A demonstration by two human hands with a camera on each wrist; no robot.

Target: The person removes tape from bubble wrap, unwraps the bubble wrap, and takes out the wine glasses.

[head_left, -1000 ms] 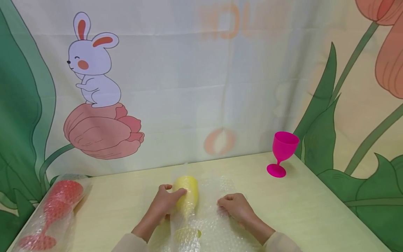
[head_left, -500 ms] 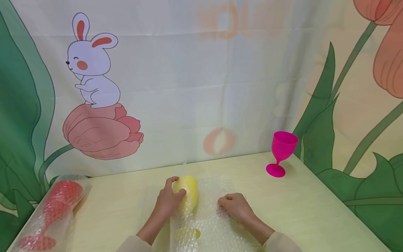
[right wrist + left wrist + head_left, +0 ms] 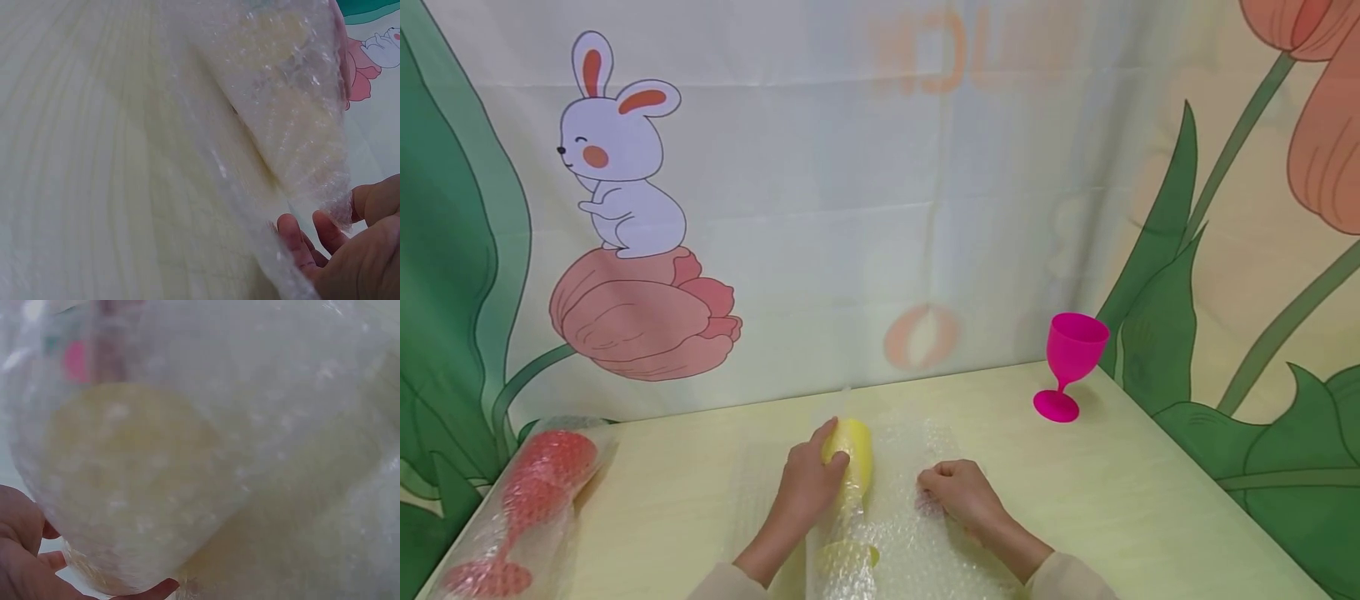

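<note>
A yellow plastic goblet [image 3: 860, 446] lies on a sheet of bubble wrap [image 3: 902, 542], its rim toward the far side. One fold of the wrap covers its left side, stem and most of the foot. My left hand [image 3: 811, 479] grips the bowl through this fold, thumb on top; the other fingers are partly hidden. In the left wrist view the goblet's round foot [image 3: 131, 469] shows blurred through the plastic. To the right of the goblet, my right hand [image 3: 966, 496] pinches the flat part of the wrap, and its fingertips [image 3: 290, 228] are at the wrap in the right wrist view.
A magenta goblet [image 3: 1075, 354] stands upright at the table's back right. At the left edge lies a red goblet [image 3: 542, 475] rolled in bubble wrap. Behind the pale yellow table [image 3: 655, 492] hangs a printed curtain [image 3: 820, 208] with a rabbit and flowers.
My left hand has slid forward and right along the goblet's bowl, bringing its fingers to the rim and pulling the fold round with it. My right hand has stayed put.
</note>
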